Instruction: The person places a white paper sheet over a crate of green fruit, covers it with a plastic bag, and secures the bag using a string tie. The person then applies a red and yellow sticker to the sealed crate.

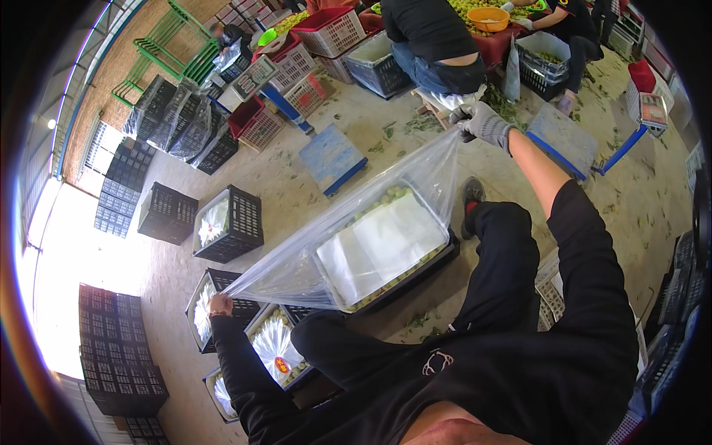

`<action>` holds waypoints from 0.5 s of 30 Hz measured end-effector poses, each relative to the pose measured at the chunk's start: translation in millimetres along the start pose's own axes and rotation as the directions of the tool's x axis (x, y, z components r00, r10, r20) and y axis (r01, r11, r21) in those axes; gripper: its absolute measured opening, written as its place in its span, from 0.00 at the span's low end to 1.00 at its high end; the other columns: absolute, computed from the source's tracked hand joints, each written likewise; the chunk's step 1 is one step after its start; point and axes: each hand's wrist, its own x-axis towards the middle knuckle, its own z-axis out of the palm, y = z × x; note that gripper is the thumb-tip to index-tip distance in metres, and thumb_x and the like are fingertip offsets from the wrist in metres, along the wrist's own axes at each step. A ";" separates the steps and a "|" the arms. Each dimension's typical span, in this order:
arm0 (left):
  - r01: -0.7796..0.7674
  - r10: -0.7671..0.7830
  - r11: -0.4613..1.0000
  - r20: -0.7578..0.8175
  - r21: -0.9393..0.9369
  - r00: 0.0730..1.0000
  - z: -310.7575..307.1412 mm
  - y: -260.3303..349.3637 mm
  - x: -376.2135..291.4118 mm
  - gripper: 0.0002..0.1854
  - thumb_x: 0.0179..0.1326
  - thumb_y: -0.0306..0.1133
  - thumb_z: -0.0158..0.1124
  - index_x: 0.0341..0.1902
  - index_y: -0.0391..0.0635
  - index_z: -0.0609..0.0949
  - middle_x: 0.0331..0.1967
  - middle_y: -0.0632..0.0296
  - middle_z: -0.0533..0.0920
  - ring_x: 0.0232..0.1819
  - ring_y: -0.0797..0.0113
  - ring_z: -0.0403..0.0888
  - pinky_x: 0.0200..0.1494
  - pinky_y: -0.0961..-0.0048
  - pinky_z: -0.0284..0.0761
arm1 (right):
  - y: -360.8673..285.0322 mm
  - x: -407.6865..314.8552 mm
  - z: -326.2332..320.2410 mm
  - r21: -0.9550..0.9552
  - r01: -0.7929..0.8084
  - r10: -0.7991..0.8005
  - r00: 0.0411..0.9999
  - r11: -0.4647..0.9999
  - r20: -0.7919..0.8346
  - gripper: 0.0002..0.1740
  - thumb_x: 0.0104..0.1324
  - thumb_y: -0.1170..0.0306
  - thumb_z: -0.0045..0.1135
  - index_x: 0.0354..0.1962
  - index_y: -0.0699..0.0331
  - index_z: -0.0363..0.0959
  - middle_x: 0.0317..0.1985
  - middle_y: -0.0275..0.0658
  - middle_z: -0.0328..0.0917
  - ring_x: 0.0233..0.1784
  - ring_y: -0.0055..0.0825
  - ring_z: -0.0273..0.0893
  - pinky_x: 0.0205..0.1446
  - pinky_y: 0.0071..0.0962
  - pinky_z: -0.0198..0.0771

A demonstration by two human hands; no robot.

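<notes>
My right hand (485, 127), in a grey knit glove, grips one gathered end of a clear plastic bag liner (289, 250) up and to the right. My bare left hand (220, 305) holds its other end at the lower left. Between them the film stretches taut over a black plastic crate (384, 295) on the floor before me. Round green fruits (396, 193) fill this crate, and white paper sheets (384, 242) cover most of them. Some fruit shows along the sheets' edges.
Packed crates (236, 222) with gathered liners stand at left. Beyond the lined crate is a blue platform scale (334, 156); another (562, 136) stands right. Stacked black crates (119, 345) are far left. Co-workers (434, 33) sit by a fruit-covered table at the top. Leaves litter the floor.
</notes>
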 end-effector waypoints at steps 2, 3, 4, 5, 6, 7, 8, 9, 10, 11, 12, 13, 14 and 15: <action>-0.078 0.155 0.938 -0.208 0.337 0.966 21.1 14.8 -13.3 0.14 0.63 0.30 0.64 0.51 0.40 0.83 0.41 0.49 0.85 0.43 0.52 0.85 0.50 0.59 0.83 | -4.4 1.2 1.2 -0.006 0.010 -0.010 1.000 1.000 0.018 0.08 0.68 0.85 0.59 0.41 0.66 0.83 0.30 0.32 0.81 0.27 0.18 0.80 0.33 0.27 0.85; -0.083 0.257 0.862 -0.290 0.501 0.922 26.8 26.9 -22.7 0.17 0.62 0.31 0.65 0.54 0.39 0.84 0.44 0.46 0.87 0.46 0.48 0.86 0.54 0.56 0.83 | -8.3 1.9 5.8 -0.007 0.022 -0.022 0.999 1.000 0.033 0.09 0.68 0.85 0.59 0.41 0.66 0.83 0.30 0.32 0.82 0.27 0.18 0.80 0.33 0.26 0.85; -0.061 0.370 0.756 -0.350 0.651 0.861 30.2 40.7 -34.1 0.21 0.60 0.32 0.65 0.57 0.39 0.85 0.47 0.43 0.88 0.49 0.44 0.87 0.58 0.53 0.83 | -11.6 2.2 11.9 -0.002 0.034 -0.034 0.998 0.999 0.051 0.09 0.68 0.84 0.59 0.42 0.66 0.83 0.30 0.32 0.82 0.27 0.18 0.80 0.32 0.26 0.84; -0.281 0.534 0.715 -0.241 0.640 0.811 39.4 58.2 -49.0 0.21 0.62 0.32 0.66 0.59 0.38 0.85 0.50 0.43 0.88 0.52 0.43 0.87 0.61 0.52 0.81 | -17.1 2.7 18.2 -0.005 0.030 -0.029 0.998 1.000 0.059 0.09 0.68 0.84 0.59 0.42 0.66 0.83 0.29 0.32 0.82 0.26 0.18 0.80 0.32 0.26 0.84; -0.492 0.679 0.640 -0.134 0.590 0.722 69.3 78.8 -69.9 0.22 0.65 0.33 0.66 0.61 0.38 0.84 0.54 0.43 0.87 0.55 0.42 0.86 0.64 0.52 0.79 | -18.9 3.1 15.8 -0.034 0.043 -0.041 0.997 0.998 0.073 0.09 0.69 0.84 0.58 0.42 0.66 0.83 0.30 0.31 0.82 0.27 0.17 0.80 0.34 0.25 0.84; -0.675 0.794 0.548 -0.051 0.493 0.606 142.1 115.7 -117.9 0.22 0.68 0.36 0.68 0.61 0.37 0.84 0.57 0.44 0.87 0.61 0.44 0.84 0.67 0.55 0.77 | -16.0 1.7 0.8 -0.087 0.042 -0.036 0.997 0.995 0.067 0.09 0.69 0.85 0.58 0.42 0.66 0.83 0.31 0.31 0.82 0.28 0.17 0.80 0.35 0.24 0.84; -0.700 0.730 0.600 0.093 0.387 0.677 197.8 163.9 -179.6 0.25 0.67 0.38 0.71 0.64 0.37 0.83 0.62 0.45 0.85 0.65 0.46 0.82 0.69 0.56 0.76 | -13.0 -0.1 -10.7 -0.129 0.044 -0.035 0.997 0.991 0.070 0.10 0.69 0.85 0.57 0.42 0.66 0.83 0.31 0.31 0.82 0.29 0.17 0.80 0.36 0.23 0.84; -0.792 0.780 0.566 0.163 0.227 0.604 230.2 183.6 -218.7 0.28 0.66 0.36 0.73 0.67 0.38 0.81 0.63 0.46 0.84 0.66 0.46 0.81 0.69 0.56 0.75 | -14.8 -0.1 -10.1 -0.086 0.032 -0.026 0.997 0.996 0.067 0.09 0.69 0.85 0.59 0.42 0.66 0.84 0.31 0.30 0.83 0.30 0.17 0.80 0.35 0.23 0.83; -0.884 0.850 0.465 0.261 0.035 0.458 258.8 204.1 -267.7 0.33 0.64 0.40 0.76 0.70 0.39 0.79 0.64 0.45 0.84 0.66 0.45 0.81 0.69 0.55 0.76 | -15.6 1.2 -8.7 -0.093 0.031 -0.026 0.998 0.995 0.059 0.09 0.69 0.85 0.59 0.42 0.66 0.84 0.31 0.30 0.83 0.30 0.16 0.80 0.35 0.23 0.83; -0.928 0.858 0.358 0.355 0.106 0.371 282.7 219.5 -308.0 0.40 0.61 0.45 0.79 0.73 0.39 0.76 0.65 0.45 0.83 0.67 0.44 0.81 0.71 0.52 0.73 | -18.5 3.1 -2.9 -0.098 0.032 -0.027 0.998 0.995 0.058 0.09 0.68 0.85 0.59 0.42 0.66 0.84 0.31 0.30 0.83 0.29 0.16 0.81 0.35 0.23 0.83; -0.958 0.871 0.191 0.413 0.214 0.266 309.5 222.3 -336.3 0.48 0.57 0.51 0.82 0.76 0.39 0.73 0.66 0.42 0.82 0.67 0.45 0.81 0.74 0.50 0.69 | -21.5 3.9 3.0 -0.110 0.030 -0.025 0.998 0.993 0.054 0.09 0.68 0.85 0.59 0.42 0.66 0.84 0.31 0.31 0.83 0.29 0.16 0.81 0.35 0.23 0.83; -0.967 0.893 0.114 0.403 0.226 0.199 333.7 226.0 -370.4 0.45 0.59 0.48 0.80 0.75 0.41 0.73 0.64 0.45 0.83 0.65 0.46 0.82 0.76 0.49 0.68 | -25.5 3.0 8.3 -0.120 0.017 -0.009 0.998 0.993 0.063 0.09 0.68 0.85 0.60 0.43 0.66 0.84 0.31 0.31 0.83 0.29 0.16 0.81 0.35 0.23 0.83; -0.970 0.882 0.065 0.440 0.236 0.167 354.8 225.3 -380.5 0.41 0.60 0.46 0.79 0.74 0.43 0.75 0.62 0.47 0.85 0.63 0.46 0.83 0.74 0.49 0.68 | -23.5 3.8 3.5 -0.115 0.042 -0.032 0.996 0.992 0.085 0.09 0.69 0.84 0.61 0.43 0.66 0.84 0.31 0.30 0.83 0.27 0.16 0.80 0.33 0.22 0.82; -0.964 0.865 0.014 0.481 0.266 0.145 366.0 224.1 -388.3 0.36 0.61 0.43 0.77 0.72 0.45 0.76 0.60 0.49 0.86 0.61 0.46 0.84 0.73 0.48 0.69 | -32.2 1.6 10.7 -0.144 0.034 -0.018 0.994 0.989 0.111 0.09 0.69 0.84 0.61 0.44 0.66 0.84 0.33 0.30 0.84 0.30 0.16 0.82 0.37 0.22 0.83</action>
